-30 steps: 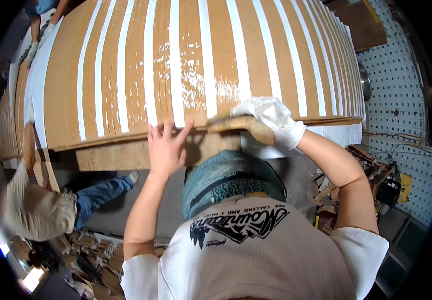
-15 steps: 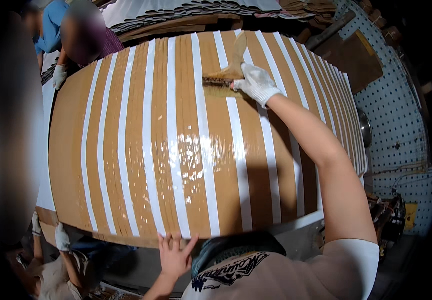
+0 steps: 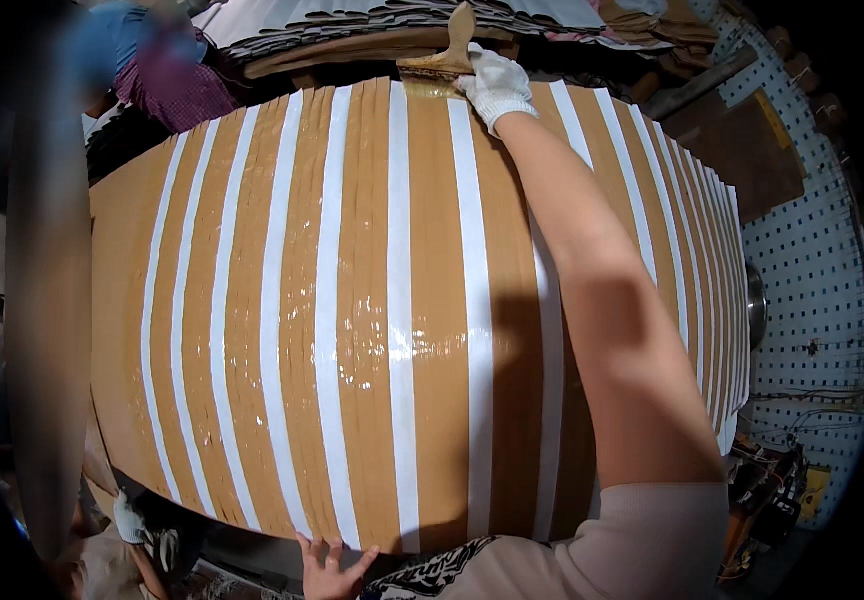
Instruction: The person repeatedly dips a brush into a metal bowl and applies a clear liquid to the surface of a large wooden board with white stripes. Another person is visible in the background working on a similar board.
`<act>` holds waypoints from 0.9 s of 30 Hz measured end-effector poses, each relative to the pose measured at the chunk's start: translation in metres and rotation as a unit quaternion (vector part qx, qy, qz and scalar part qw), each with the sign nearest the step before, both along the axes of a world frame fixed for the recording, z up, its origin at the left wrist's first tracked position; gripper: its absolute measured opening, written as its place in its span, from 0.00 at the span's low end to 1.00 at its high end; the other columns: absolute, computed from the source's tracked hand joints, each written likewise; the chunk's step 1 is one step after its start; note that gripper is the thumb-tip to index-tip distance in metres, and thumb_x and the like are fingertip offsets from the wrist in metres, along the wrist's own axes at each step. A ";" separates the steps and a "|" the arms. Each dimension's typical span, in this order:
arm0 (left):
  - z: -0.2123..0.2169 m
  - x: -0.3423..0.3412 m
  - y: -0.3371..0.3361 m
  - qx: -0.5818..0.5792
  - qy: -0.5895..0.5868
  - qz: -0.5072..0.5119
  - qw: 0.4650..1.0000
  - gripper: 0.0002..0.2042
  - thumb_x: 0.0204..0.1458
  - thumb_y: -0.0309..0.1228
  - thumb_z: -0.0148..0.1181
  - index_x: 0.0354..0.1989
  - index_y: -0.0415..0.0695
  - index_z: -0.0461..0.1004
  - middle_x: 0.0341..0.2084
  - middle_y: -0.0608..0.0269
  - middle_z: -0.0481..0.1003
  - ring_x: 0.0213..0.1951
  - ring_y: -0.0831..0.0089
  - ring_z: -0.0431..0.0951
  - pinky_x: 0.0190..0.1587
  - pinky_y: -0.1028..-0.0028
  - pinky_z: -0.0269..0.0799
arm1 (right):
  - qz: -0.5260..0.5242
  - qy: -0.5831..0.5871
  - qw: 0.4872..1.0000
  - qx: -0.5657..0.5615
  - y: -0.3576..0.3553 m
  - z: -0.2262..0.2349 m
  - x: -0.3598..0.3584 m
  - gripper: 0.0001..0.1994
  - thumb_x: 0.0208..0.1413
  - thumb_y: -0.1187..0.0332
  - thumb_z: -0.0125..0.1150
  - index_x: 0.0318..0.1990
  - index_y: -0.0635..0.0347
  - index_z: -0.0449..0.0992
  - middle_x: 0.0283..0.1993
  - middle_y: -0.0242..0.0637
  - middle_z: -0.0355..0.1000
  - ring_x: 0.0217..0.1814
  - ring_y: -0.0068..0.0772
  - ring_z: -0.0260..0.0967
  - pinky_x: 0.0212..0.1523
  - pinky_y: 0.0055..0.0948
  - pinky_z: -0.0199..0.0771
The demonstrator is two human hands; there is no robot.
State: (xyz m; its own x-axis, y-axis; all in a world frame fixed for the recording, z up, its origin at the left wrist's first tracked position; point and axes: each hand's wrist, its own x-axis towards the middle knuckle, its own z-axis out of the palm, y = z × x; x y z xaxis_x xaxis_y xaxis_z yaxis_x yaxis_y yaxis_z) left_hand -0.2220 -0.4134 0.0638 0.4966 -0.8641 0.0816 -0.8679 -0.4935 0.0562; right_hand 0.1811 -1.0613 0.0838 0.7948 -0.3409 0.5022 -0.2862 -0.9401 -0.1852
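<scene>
A wide board of brown cardboard strips with white stripes between them fills the view, its middle shiny and wet. My right hand, in a white glove, reaches to the far edge and grips a wooden-handled flat brush whose bristles rest on a brown strip. My bare left hand presses with spread fingers on the near edge of the board. My right forearm lies over the strips on the right side.
Another person in blue and purple clothes stands at the far left corner. Stacked cardboard sheets lie beyond the board. A white pegboard wall runs along the right. A gloved hand shows below the near left edge.
My right hand has swept the brush from the near edge across the board to its far edge. My left hand stays on the near edge.
</scene>
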 end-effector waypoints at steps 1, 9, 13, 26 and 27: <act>0.025 -0.002 -0.005 0.118 0.186 0.061 0.974 0.32 0.35 0.35 0.65 0.57 0.74 0.74 0.53 0.48 0.61 0.54 0.34 0.61 0.61 0.26 0.49 | 0.022 -0.006 1.000 0.010 0.013 0.001 -0.006 0.19 0.50 0.57 0.68 0.47 0.52 0.75 0.45 0.44 0.76 0.50 0.51 0.72 0.50 0.43 0.72; 0.043 -0.002 -0.025 0.110 0.196 0.058 0.973 0.39 0.34 0.29 0.64 0.63 0.63 0.68 0.55 0.43 0.58 0.58 0.34 0.56 0.66 0.30 0.37 | 0.162 0.053 0.984 0.059 0.098 0.009 -0.196 0.12 0.54 0.67 0.58 0.45 0.44 0.78 0.40 0.42 0.76 0.44 0.49 0.74 0.44 0.40 0.76; 0.042 -0.012 -0.020 0.105 0.160 0.061 0.980 0.41 0.35 0.28 0.65 0.66 0.66 0.63 0.56 0.43 0.60 0.59 0.34 0.57 0.67 0.33 0.40 | 0.205 0.153 0.959 0.119 0.188 0.035 -0.328 0.10 0.55 0.65 0.56 0.44 0.49 0.78 0.39 0.42 0.76 0.44 0.48 0.74 0.45 0.40 0.75; 0.035 -0.019 -0.007 0.072 0.115 0.046 0.990 0.45 0.35 0.26 0.64 0.69 0.70 0.59 0.56 0.47 0.62 0.55 0.39 0.62 0.65 0.36 0.50 | 0.219 0.474 0.847 0.100 0.254 0.082 -0.502 0.10 0.58 0.66 0.58 0.45 0.53 0.79 0.40 0.45 0.78 0.43 0.42 0.77 0.46 0.33 0.78; 0.034 -0.020 -0.006 0.071 0.107 0.045 0.991 0.46 0.35 0.26 0.64 0.69 0.71 0.59 0.56 0.49 0.62 0.55 0.41 0.62 0.65 0.37 0.51 | 0.192 0.379 0.889 0.172 0.251 0.075 -0.498 0.10 0.54 0.66 0.59 0.43 0.52 0.80 0.41 0.42 0.78 0.43 0.41 0.77 0.46 0.34 0.77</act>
